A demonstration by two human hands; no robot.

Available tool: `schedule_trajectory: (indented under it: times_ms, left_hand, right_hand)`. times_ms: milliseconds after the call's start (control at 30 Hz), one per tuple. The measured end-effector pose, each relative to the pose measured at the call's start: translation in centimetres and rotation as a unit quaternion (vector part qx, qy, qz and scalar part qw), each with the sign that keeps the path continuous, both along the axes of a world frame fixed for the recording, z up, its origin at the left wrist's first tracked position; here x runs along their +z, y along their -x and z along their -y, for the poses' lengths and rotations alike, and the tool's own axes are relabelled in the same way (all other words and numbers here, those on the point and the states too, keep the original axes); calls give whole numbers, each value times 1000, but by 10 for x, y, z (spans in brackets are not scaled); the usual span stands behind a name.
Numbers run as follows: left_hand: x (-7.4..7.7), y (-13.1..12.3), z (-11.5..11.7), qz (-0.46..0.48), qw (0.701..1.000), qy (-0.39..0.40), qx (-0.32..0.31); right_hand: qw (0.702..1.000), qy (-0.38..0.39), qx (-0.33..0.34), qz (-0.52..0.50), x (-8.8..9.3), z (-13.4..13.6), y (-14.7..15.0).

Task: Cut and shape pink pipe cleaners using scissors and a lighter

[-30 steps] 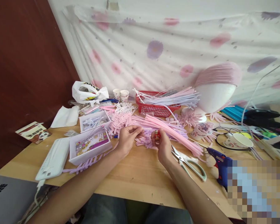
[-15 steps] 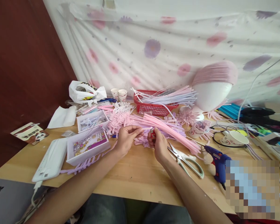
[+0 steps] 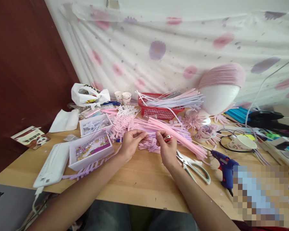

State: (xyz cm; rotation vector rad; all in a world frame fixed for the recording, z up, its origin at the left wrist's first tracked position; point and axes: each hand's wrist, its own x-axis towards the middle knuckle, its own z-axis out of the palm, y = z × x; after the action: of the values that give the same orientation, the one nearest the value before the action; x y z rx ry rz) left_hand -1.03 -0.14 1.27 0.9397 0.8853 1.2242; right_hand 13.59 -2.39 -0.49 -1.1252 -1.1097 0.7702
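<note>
My left hand [image 3: 131, 144] is closed in a pinch above the middle of the table; what its fingertips hold is too small to tell. Facing it, my right hand [image 3: 167, 149] has a small red lighter [image 3: 168, 138] tucked in its fingers, thumb and forefinger pinched toward the left hand. A narrow gap separates the fingertips. Behind both hands lie pink pipe cleaners [image 3: 175, 134] in a bundle, with short purple pieces [image 3: 151, 146] beneath. Scissors [image 3: 192, 166] with pale green handles rest beside my right wrist.
A blue glue gun [image 3: 225, 166] stands at the right. White boxes of beads [image 3: 74, 160] and a white power bank [image 3: 51, 163] are at the left. Behind are a red basket [image 3: 156, 112] of pipe cleaners and a white head form [image 3: 216, 96]. Paper cups [image 3: 243, 142] stand about.
In my right hand the lighter has swung from upright at the fingertips to lying back in the fingers. Thumb and forefinger have come together toward the left hand, which stays nearly still.
</note>
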Motion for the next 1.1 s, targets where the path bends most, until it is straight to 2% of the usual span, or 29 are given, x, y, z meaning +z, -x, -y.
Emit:
schedule_trajectory:
  times_ms: [133, 300, 667, 733, 867, 967, 1100]
  left_hand:
    - [-2, -1, 0, 4, 1000, 10, -11]
    - [0, -1, -1, 13, 1000, 10, 0]
    - [-1, 0, -1, 19, 999, -4, -28]
    - [-3, 1, -2, -9, 999, -30, -13]
    - [-6, 1, -2, -108, 986, -129, -5]
    - [-9, 0, 2, -159, 973, -166, -30]
    - [-11, -1, 5, -180, 966, -185, -24]
  right_hand:
    - [1000, 12, -7, 25, 1, 4, 3]
    - [997, 25, -13, -67, 4, 0, 0]
    - [987, 66, 106, -103, -2, -1, 5]
    - [989, 81, 106, -61, -2, 0, 5]
    - [998, 55, 25, 5, 2, 0, 1]
    - [998, 39, 46, 8, 4, 0, -2]
    - [997, 35, 62, 9, 3, 0, -2]
